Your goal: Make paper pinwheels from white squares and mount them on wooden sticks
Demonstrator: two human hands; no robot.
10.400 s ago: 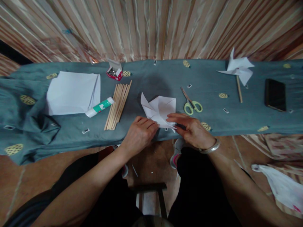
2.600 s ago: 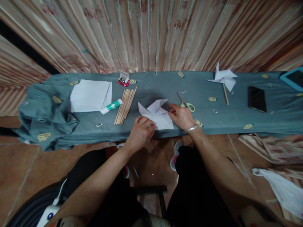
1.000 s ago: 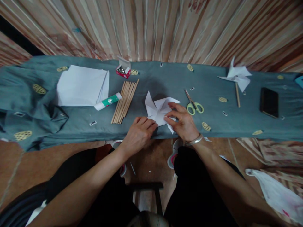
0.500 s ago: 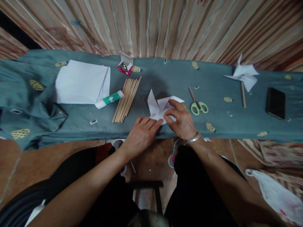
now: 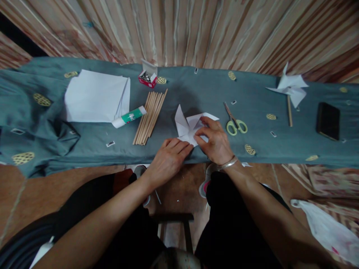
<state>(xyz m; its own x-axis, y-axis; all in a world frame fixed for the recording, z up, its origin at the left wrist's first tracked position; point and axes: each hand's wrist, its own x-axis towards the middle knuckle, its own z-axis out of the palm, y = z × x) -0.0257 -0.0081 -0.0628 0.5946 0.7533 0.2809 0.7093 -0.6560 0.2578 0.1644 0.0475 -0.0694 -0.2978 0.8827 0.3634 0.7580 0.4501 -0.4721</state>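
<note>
A white paper pinwheel [image 5: 183, 125] with cut, raised flaps lies near the table's front edge. My left hand [image 5: 169, 156] holds its near edge down, fingers together. My right hand [image 5: 214, 140] pinches a folded flap on its right side between thumb and fingertips; part of the sheet is hidden beneath that hand. Green-handled scissors [image 5: 235, 121] lie just right of the right hand. To the left of the paper is a bundle of wooden sticks [image 5: 150, 117].
A glue stick [image 5: 131, 116] leans over the stacked white sheets [image 5: 95, 97]. Behind the sticks is an open red box [image 5: 148, 79] of small metal pieces. A pinwheel on a stick [image 5: 290, 87] and a dark phone [image 5: 328, 121] lie right on the teal cloth [image 5: 207, 89].
Both hands stay on the paper in nearly the same pose. The whole view has shifted very slightly.
</note>
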